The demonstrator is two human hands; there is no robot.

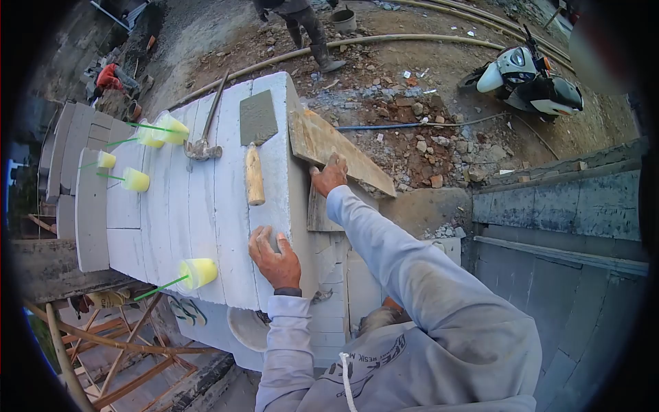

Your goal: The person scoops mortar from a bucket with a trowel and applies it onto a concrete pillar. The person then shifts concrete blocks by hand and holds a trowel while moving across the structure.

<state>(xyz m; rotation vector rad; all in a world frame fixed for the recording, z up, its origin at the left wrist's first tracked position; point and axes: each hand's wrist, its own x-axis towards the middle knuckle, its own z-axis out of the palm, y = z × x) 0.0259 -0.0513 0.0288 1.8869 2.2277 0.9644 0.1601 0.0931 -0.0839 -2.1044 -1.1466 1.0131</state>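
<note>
Left hand point(276, 261) rests, loosely spread, by the right edge of the block stack point(178, 226); right hand point(330, 173) grasps a tilted board point(329, 139), apparently unfastened yet.

Rests the left hand point(276, 261) on the pale blocks point(171, 226), near their edge, with slightly bent fingers and thumb held apart. Wears a dark band point(287, 292) at that wrist. Touches a rough wooden board point(343, 152) with the right hand point(329, 174); has a second board point(320, 211) just below that hand. Has a trowel point(258, 129) ahead of the left hand, with its wooden handle point(255, 178) toward that hand, and a hammer point(203, 149) farther off, ahead and to the left. Has a cup point(199, 273) with a green straw point(162, 288) to the left of the left hand, and four more cups point(136, 180) farther off on that side. Faces rubble point(419, 134) beyond the right hand and a motorbike point(523, 79) well to its right.
</note>
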